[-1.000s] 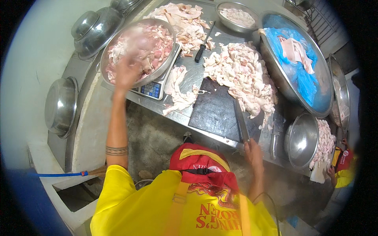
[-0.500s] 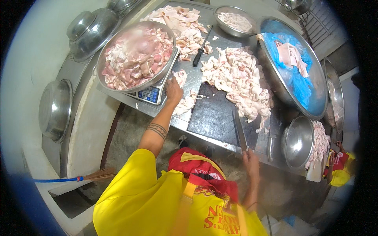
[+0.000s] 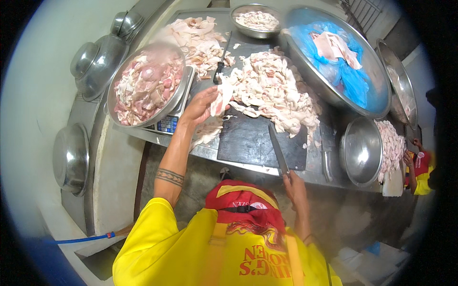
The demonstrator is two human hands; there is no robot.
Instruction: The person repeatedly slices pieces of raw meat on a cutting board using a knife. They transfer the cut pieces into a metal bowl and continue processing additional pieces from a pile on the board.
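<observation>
Left hand (image 3: 198, 107) holds a pale meat strip (image 3: 221, 99) near the meat pile (image 3: 272, 88); right hand (image 3: 296, 189) grips a long knife (image 3: 278, 149) angled over black cutting board (image 3: 243, 144).

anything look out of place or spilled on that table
Slightly: pale meat strips lie loose between the scale and the black board, near the table's front edge, as if strayed from the large pile.
</observation>
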